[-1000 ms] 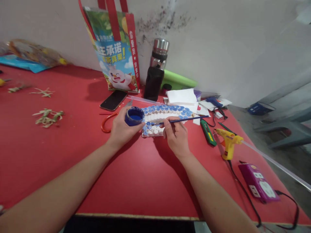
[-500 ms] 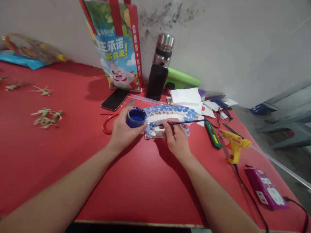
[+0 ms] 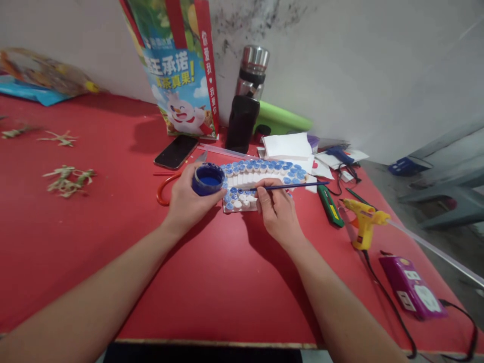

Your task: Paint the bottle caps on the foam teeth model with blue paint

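My left hand point(image 3: 187, 201) is wrapped round a small pot of blue paint point(image 3: 207, 180), held just above the red table point(image 3: 113, 212). My right hand point(image 3: 278, 209) pinches a thin blue paintbrush point(image 3: 291, 186), whose tip rests on a white craft piece point(image 3: 260, 184) made of small round tubes. Many of the tubes are painted blue along the top edge and the left side; the lower ones are still white. The craft piece lies flat between my two hands.
A printed shopping bag point(image 3: 181, 75), a black bottle point(image 3: 244, 113) and a phone point(image 3: 176, 151) stand behind. To the right lie a green cutter point(image 3: 330, 205), a yellow glue gun point(image 3: 363, 224), a purple power strip point(image 3: 412, 292) and white foam point(image 3: 287, 146). Dried plant bits point(image 3: 68, 179) lie left.
The brush has shifted slightly over the craft piece, its tip now a little higher. Both hands stay in nearly the same place; the view has shifted a little.
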A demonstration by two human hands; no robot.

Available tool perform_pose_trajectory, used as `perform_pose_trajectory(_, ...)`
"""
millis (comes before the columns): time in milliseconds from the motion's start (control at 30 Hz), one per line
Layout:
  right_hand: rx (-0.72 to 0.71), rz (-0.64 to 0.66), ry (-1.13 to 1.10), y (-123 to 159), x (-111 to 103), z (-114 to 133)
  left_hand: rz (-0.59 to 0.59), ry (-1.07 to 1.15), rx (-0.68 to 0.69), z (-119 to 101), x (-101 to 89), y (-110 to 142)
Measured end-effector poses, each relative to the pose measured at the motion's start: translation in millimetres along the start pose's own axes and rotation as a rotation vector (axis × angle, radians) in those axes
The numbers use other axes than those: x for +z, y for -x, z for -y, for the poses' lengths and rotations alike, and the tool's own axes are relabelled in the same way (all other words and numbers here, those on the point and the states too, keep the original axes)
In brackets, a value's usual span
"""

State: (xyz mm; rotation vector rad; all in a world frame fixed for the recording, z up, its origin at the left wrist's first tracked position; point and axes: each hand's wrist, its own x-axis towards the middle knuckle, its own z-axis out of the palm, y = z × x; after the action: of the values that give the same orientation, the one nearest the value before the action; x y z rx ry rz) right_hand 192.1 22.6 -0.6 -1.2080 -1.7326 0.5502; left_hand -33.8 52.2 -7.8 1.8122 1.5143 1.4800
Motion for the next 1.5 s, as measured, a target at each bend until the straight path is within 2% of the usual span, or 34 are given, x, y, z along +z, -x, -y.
perform_pose_trajectory(667, -0.067, 0.038, 0.043, -1.7, 5.6, 2.0, -0.006, 0.024, 0.02, 1.1, -0.4, 0.3)
perform_pose_trajectory(1500, -0.037, 0.018, 0.043, -1.0, 2.9, 2.3, -0.003, 0.029, 0.01, 0.0, -0.6, 0.6)
